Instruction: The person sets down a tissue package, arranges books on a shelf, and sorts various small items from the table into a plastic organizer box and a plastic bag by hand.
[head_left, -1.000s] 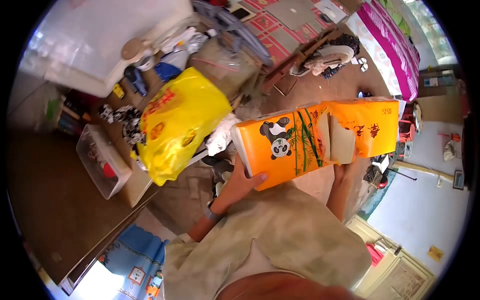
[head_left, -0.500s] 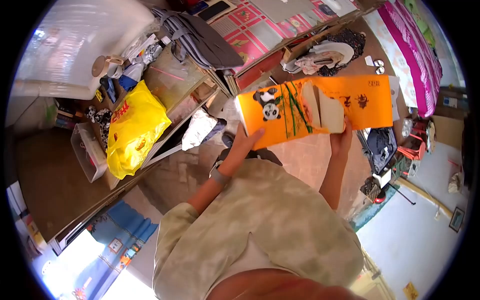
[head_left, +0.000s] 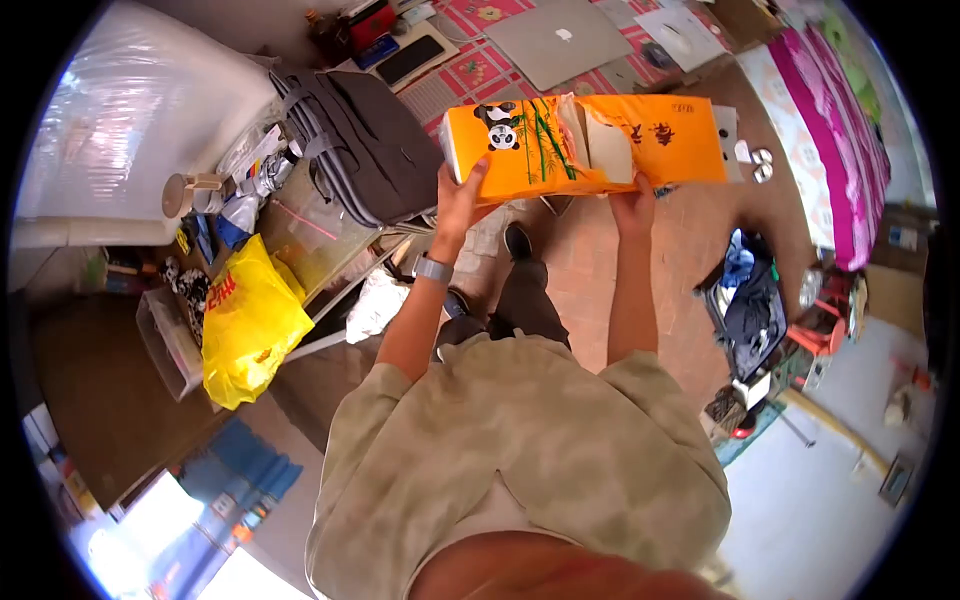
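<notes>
1. Your left hand [head_left: 461, 200] is partly closed on the left end of the orange package [head_left: 665, 150], thumb on the printed face near the panda and the other fingers mostly hidden.
2. Your right hand [head_left: 632, 205] holds the package's lower edge, just beside the torn opening [head_left: 606, 150], where pale contents show; you can't see how far its hidden fingers are closed.
3. The package is held out in front of you, lengthwise between both hands, above the floor [head_left: 585, 265] and near the patterned table in view.
4. Compared with the earlier frames, your grip is much the same, but the package sits higher in view, with more of your forearms showing. The silver laptop [head_left: 556, 42] and dark phone [head_left: 410, 60] now show more fully.
5. Farther out, the grey backpack [head_left: 375, 145] and yellow bag [head_left: 250, 330] are to the left; an open suitcase [head_left: 750, 310] lies on the floor to the right.
</notes>
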